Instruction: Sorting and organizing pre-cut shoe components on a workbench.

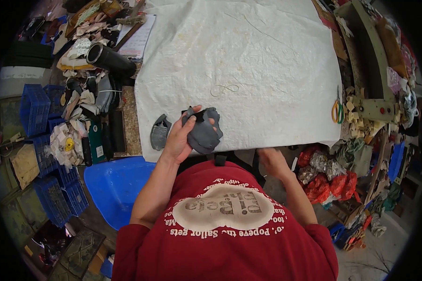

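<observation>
Held up: the grey piece (204, 136), in the left hand (178, 140), over the near edge of the white sheet (267, 61), gripped between thumb on top and fingers behind. Judged partway through handling: one piece in hand, a second grey piece (160, 133) lying apart on the sheet, just left of the hand and not held. Cannot tell of any finished result, nor of work left beyond that second piece.

Noted on the held piece: matte, pliable-looking material, ragged outline, black patch near the thumb. On the second: curved, cupped shape, darker inside. Cannot tell leather from cloth.

Right hand (271, 161) just beside the sheet's near edge, blurred; cannot tell whether closed, open or gripping.

Farther out: creased, faintly shiny sheeting beneath a thin looped cord (214, 90); at right, scissors (340, 114) with yellow and green handles; at left, a smooth, rigid-looking dark tube (111, 61), open-ended.
</observation>
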A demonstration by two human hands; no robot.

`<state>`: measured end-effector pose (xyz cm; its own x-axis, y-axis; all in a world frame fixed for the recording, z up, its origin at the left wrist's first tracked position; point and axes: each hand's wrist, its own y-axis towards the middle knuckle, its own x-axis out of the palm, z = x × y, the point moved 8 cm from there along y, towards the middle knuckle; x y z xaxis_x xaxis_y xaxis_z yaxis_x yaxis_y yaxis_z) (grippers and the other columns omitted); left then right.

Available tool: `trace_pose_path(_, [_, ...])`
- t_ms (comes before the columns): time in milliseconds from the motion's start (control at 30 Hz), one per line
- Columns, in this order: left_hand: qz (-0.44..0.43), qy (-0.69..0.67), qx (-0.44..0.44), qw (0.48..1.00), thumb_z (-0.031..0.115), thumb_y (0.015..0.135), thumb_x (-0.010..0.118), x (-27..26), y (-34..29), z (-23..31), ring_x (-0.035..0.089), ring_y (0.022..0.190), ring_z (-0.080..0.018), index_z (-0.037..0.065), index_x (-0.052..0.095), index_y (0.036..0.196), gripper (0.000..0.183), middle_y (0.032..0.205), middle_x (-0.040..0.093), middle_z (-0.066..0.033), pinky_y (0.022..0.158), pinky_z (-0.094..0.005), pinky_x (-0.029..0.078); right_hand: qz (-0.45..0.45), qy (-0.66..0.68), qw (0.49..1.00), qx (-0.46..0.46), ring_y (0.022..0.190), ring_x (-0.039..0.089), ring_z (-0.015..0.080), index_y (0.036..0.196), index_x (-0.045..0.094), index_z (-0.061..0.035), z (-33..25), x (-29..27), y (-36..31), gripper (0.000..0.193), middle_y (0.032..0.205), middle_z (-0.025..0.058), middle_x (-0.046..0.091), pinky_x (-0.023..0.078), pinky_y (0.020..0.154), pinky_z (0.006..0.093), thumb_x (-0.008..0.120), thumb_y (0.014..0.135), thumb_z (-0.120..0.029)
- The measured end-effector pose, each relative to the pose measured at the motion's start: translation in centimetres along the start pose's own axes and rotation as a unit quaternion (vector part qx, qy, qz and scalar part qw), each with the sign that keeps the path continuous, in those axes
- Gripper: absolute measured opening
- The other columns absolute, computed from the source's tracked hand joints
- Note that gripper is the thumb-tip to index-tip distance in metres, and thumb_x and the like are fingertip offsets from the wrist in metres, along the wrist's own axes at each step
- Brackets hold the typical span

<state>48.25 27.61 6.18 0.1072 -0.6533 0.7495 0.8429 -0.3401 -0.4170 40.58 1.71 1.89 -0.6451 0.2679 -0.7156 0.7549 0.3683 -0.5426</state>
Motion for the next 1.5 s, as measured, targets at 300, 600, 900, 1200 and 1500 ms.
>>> trace_pose_path(300, [-0.021,-0.002,-0.05,0.999,0.026,0.091,0.05,2.8,0.2,-2.4,0.051,0.103,-0.0145,0.004,0.038,0.126,0.043,0.112,0.051,-0.0086,0.087,-0.0287,0.045,0.258,0.158,0.921,-0.245,0.096,0.045,0.029,0.1,0.058,-0.0056,-16.1,-11.9,5.8,0.033,0.102,0.0096,0.052,0.04,0.083,0.0361,0.066,0.068,-0.003])
trace_pose_path(600, [-0.008,0.191,-0.031,0.981,-0.003,0.08,0.053,1.2,-0.3,-3.0,0.054,0.088,-0.011,-0.001,0.048,0.115,0.036,0.1,0.056,-0.0049,0.079,-0.0243,0.045,0.315,0.155,0.912,-0.212,0.088,0.046,0.0284,0.08,0.052,-0.0058,-14.8,-10.9,7.9,0.01,0.09,0.007,0.054,0.039,0.076,0.0349,0.056,0.074,0.002])
trace_pose_path(900, [0.022,0.215,-0.025,0.976,0.0,0.079,0.056,0.6,-0.1,-2.5,0.053,0.089,-0.0102,-0.002,0.045,0.118,0.04,0.102,0.056,-0.006,0.079,-0.0246,0.045,0.094,0.463,0.879,-0.065,0.08,0.052,0.0095,0.097,0.054,-0.0009,-10.9,-7.6,9.7,0.02,0.089,0.0044,0.058,0.044,0.069,0.0255,0.06,0.084,-0.014])
trace_pose_path(1200, [-0.023,-0.032,-0.067,0.997,0.006,0.087,0.05,1.0,-0.1,-2.7,0.052,0.105,-0.0169,0.002,0.038,0.127,0.042,0.112,0.052,-0.0088,0.091,-0.0312,0.042,0.159,0.508,0.847,-0.014,0.075,0.055,0.0122,0.104,0.049,-0.0019,-9.7,-7.7,8.1,0.027,0.083,0.0067,0.058,0.045,0.065,0.0257,0.061,0.08,-0.006])
trace_pose_path(1500, [0.028,0.032,-0.024,0.999,0.009,0.09,0.049,-0.4,0.9,-3.1,0.055,0.1,-0.0167,0.003,0.039,0.127,0.039,0.112,0.055,-0.0104,0.089,-0.0312,0.044,0.27,0.245,0.925,-0.102,0.071,0.054,0.0138,0.115,0.044,-0.0031,-13.8,-6.3,7.2,0.052,0.078,0.0068,0.055,0.046,0.067,0.0262,0.072,0.071,-0.006])
